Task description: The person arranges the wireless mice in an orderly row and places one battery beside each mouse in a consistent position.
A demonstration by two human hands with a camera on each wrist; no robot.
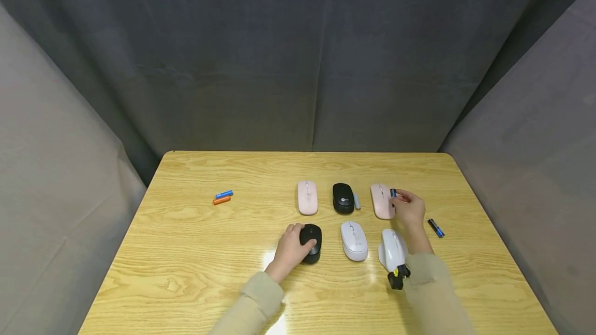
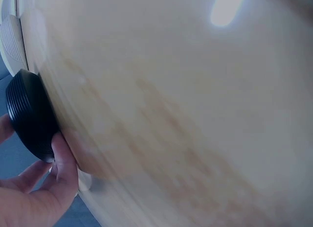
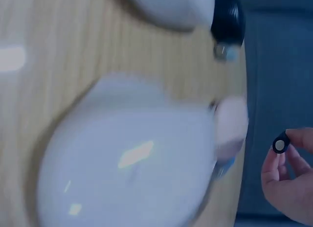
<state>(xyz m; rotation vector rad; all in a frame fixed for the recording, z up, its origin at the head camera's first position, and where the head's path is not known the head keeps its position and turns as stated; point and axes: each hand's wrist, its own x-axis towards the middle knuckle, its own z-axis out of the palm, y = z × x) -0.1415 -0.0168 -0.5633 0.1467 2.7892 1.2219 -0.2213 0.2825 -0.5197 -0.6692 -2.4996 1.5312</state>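
My left hand (image 1: 291, 248) grips the front black mouse (image 1: 311, 237) on the table, thumb on one side and fingers on the other. In the left wrist view this mouse (image 2: 32, 117) shows its ridged side. My right hand (image 1: 410, 208) pinches a dark blue battery (image 1: 393, 193) at the right edge of the back-right pink mouse (image 1: 382, 201). The right wrist view shows the held battery (image 3: 280, 144) end-on between thumb and fingers. A blue object (image 3: 224, 168) partly shows behind the pink mouse there; whether it is another battery I cannot tell.
A second pink mouse (image 1: 307, 198), a black mouse (image 1: 343, 198) with a grey battery (image 1: 357, 201) beside it, and two white mice (image 1: 354, 242) (image 1: 392, 249) stand around. Blue (image 1: 224, 194) and orange (image 1: 221, 200) batteries lie left; another battery (image 1: 436, 228) lies right.
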